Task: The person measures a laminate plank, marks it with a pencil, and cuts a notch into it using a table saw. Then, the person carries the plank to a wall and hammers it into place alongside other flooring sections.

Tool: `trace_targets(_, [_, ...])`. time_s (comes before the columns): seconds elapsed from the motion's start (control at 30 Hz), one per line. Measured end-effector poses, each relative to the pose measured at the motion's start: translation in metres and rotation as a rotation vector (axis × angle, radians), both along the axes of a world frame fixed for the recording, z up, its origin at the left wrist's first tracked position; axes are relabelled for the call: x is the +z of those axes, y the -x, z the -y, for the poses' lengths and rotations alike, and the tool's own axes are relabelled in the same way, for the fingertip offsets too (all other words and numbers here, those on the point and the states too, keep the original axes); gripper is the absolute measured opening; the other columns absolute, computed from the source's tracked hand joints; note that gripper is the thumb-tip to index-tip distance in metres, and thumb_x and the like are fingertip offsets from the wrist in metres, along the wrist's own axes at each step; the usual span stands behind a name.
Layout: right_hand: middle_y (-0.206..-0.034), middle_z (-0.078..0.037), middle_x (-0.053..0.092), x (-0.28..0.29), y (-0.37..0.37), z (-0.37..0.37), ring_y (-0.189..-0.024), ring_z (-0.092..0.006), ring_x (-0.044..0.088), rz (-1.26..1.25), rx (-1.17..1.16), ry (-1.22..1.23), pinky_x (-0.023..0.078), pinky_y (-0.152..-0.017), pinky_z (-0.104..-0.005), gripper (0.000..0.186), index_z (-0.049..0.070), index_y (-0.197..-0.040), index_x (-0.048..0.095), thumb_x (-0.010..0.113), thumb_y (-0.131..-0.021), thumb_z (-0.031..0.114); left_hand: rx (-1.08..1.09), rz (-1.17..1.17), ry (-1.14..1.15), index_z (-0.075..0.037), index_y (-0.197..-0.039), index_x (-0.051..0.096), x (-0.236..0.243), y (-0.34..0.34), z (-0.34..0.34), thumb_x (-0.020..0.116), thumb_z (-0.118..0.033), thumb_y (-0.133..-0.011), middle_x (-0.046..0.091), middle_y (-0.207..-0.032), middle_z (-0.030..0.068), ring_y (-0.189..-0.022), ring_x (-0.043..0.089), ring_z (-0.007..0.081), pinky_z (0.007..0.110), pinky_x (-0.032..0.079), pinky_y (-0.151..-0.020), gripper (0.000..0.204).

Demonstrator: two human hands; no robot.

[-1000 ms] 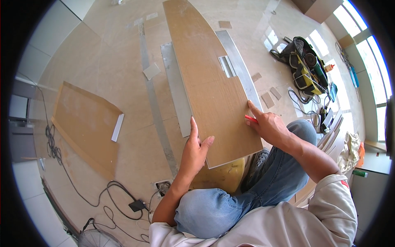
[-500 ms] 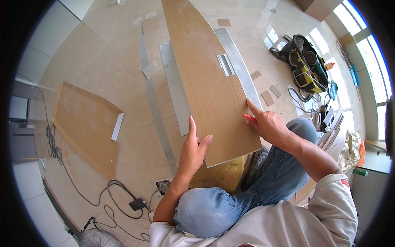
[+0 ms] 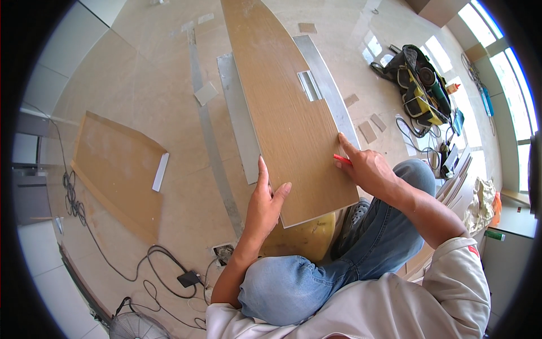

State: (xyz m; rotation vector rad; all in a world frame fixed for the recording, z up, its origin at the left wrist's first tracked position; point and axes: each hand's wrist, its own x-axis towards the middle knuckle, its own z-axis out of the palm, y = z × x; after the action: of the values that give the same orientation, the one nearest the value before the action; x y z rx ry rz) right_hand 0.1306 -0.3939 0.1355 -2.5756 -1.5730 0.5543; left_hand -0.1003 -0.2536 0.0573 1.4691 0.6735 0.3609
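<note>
A long wood-grain plank (image 3: 291, 147), with a rectangular cutout (image 3: 309, 86) near its right edge, lies over a grey board (image 3: 237, 113) that shows along both sides. Under its near end is a dusty yellow stool or bucket (image 3: 293, 243). My left hand (image 3: 264, 206) grips the plank's lower left edge, thumb on top. My right hand (image 3: 367, 172) holds a red pencil (image 3: 342, 160), with the index finger stretched to the plank's right edge beside it.
A tool bag (image 3: 420, 85), glue bottle (image 3: 451, 88) and offcuts (image 3: 368, 131) lie to the right, near stacked strips (image 3: 454, 183). Brown paper or sheet (image 3: 118, 169) lies left, with black cables (image 3: 164, 277) and a fan (image 3: 135, 327) below. My bent legs (image 3: 274, 288) are beneath my arms.
The plank, the grey board and both hands appear slightly higher in the picture, shifted a little leftward. Both hands keep the same hold.
</note>
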Motion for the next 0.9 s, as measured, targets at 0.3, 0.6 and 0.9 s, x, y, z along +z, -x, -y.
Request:
trace_targets(0.3, [-0.071, -0.024, 0.065, 0.005, 0.002, -0.003, -0.070, -0.0379, 0.069, -0.001, -0.034, 0.057, 0.054, -0.065, -0.0456, 0.062, 0.007, -0.150, 0.040, 0.062, -0.098, 0.033, 0.005, -0.041, 0.039, -0.002, -0.158, -0.002, 0.008, -0.002, 0.001, 0.059, -0.008, -0.098, 0.053, -0.142, 0.0190, -0.095, 0.064, 0.0101, 0.019, 0.048, -0.055, 0.086])
trace_targets(0.6, [-0.071, -0.024, 0.064, 0.004, 0.000, -0.003, -0.070, -0.0381, 0.069, -0.014, -0.035, 0.078, 0.054, -0.066, -0.0461, 0.064, 0.007, -0.151, 0.038, 0.062, -0.098, 0.033, -0.029, -0.178, 0.055, -0.002, -0.158, -0.002, 0.023, -0.004, -0.001, 0.060, -0.009, -0.098, 0.054, -0.141, 0.0194, -0.092, 0.064, 0.0091, 0.018, 0.046, -0.052, 0.086])
trace_targets(0.9, [-0.070, -0.025, 0.064, 0.010, -0.001, -0.002, -0.070, -0.0424, 0.066, -0.069, -0.054, 0.025, 0.052, -0.067, -0.0494, 0.062, 0.002, -0.147, 0.039, 0.060, -0.097, 0.033, 0.018, -0.038, 0.141, -0.001, -0.158, -0.001, 0.029, -0.006, 0.000, 0.061, -0.010, -0.097, 0.058, -0.136, 0.0184, -0.082, 0.064, 0.0062, 0.018, 0.041, -0.044, 0.086])
